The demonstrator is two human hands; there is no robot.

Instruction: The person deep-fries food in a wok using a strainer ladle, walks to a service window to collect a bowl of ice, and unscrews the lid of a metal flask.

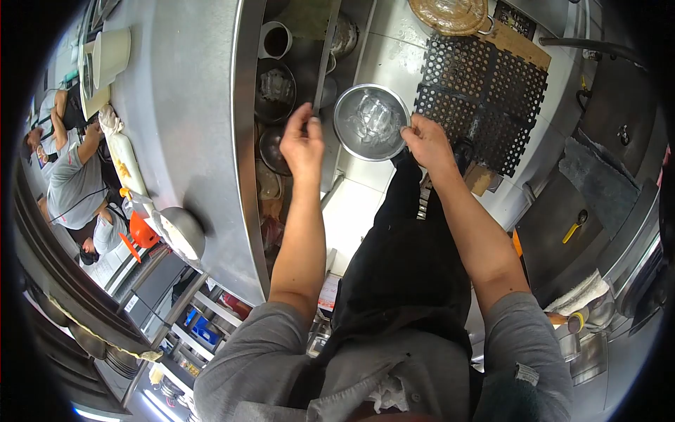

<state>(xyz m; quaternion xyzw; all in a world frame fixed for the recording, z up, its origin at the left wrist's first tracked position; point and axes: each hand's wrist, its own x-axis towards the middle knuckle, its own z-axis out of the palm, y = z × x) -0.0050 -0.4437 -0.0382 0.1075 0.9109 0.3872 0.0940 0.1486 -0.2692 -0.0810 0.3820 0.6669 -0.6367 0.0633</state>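
Note:
A round metal bowl (347,135) is held over the floor in front of me, with my right hand (427,144) pinching its right rim between thumb and fingers. Inside the bowl lies something clear and shiny (374,117); whether it is plastic film or liquid I cannot tell. My left hand (304,146) is raised to the left of the bowl, apart from it. Its thumb and forefinger stand apart and nothing shows between them. Behind that hand, on a shelf under the counter, sit dark round bowls (273,149).
A steel counter (183,91) runs along my left, bearing a metal bowl (184,235) and a white tray (126,158). Black perforated mats (485,98) cover the floor at right, below a lidded pot (450,13). Other people (77,183) stand beyond the counter.

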